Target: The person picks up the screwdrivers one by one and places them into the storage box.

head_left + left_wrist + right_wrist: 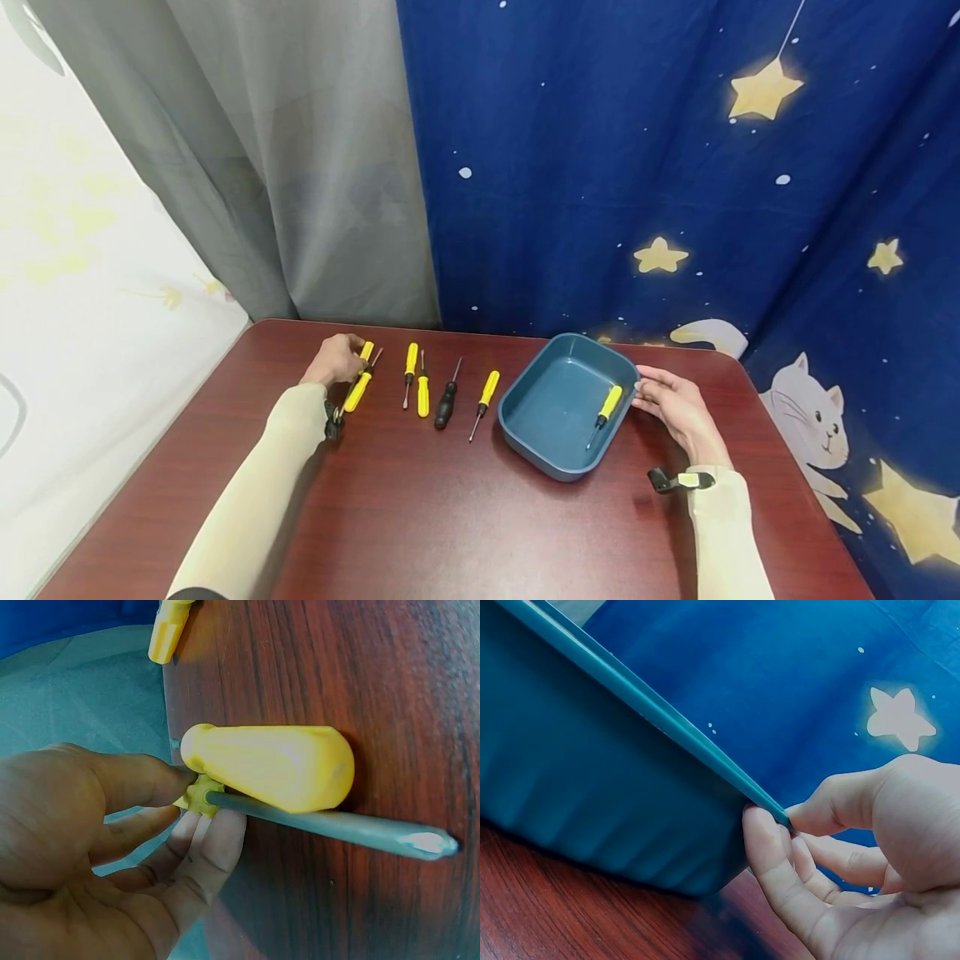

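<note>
My left hand [335,360] pinches a yellow-handled screwdriver [337,826] between thumb and fingers at the table's far left. Its shaft points back toward me, and the fingers cover part of the handle. Right beside it lies another yellow screwdriver [358,392], turned the opposite way, its handle largest in the left wrist view. On the right, my right hand [677,410] pinches the rim of a blue plastic bin [543,404], thumb above and fingers below. Inside that bin, a yellow and black screwdriver [611,403] leans against the right wall.
Between the left hand and the bin lie two yellow screwdrivers [411,360] [423,397], a black screwdriver [445,407] and another yellow one [489,388]. The reddish-brown table [420,517] ends at a grey curtain [352,208] and a blue starry curtain [562,167].
</note>
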Tool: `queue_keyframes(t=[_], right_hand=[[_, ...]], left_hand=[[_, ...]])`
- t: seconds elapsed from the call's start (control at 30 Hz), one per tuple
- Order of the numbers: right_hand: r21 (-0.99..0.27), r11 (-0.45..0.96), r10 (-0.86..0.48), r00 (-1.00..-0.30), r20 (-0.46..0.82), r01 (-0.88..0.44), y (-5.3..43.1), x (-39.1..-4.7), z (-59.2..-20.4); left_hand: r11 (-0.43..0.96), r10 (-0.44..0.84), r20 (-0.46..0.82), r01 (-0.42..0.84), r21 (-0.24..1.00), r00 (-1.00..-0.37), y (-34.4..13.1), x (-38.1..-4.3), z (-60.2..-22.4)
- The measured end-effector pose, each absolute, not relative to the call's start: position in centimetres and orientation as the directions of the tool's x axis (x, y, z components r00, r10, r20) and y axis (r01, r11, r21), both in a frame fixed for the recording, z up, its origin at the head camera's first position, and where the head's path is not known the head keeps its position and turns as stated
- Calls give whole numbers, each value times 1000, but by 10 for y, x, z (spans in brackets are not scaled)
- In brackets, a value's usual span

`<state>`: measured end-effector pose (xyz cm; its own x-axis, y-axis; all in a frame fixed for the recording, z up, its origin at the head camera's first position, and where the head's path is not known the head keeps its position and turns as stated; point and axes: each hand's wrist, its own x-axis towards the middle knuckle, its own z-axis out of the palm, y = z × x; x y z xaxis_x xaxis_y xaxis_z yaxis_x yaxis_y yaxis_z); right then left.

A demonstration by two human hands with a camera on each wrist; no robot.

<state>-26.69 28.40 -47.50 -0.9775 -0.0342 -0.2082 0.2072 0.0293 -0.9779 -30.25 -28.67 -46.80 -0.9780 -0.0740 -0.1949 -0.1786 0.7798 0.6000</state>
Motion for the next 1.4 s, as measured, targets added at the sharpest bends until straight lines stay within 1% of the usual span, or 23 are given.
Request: queue_keyframes(t=[0.33, 0.9, 1.1, 1.4], right_hand=[[-978, 38, -28, -978, -206, 205, 285, -266, -473], [-979, 39, -37, -979, -202, 200, 284, -264, -473], [-979, 43, -37, -979, -201, 199, 285, -265, -475], [-979, 44, -38, -979, -202, 200, 284, -265, -474]], left_hand=[[786, -62, -184, -162, 596, -981, -287, -305, -468], [798, -88, -129, -147, 585, -988, -290, -300, -463], [806, -72, -68, -99, 584, -995, -288, -298, -455], [780, -37, 2, -27, 625, -999, -276, -294, -443]])
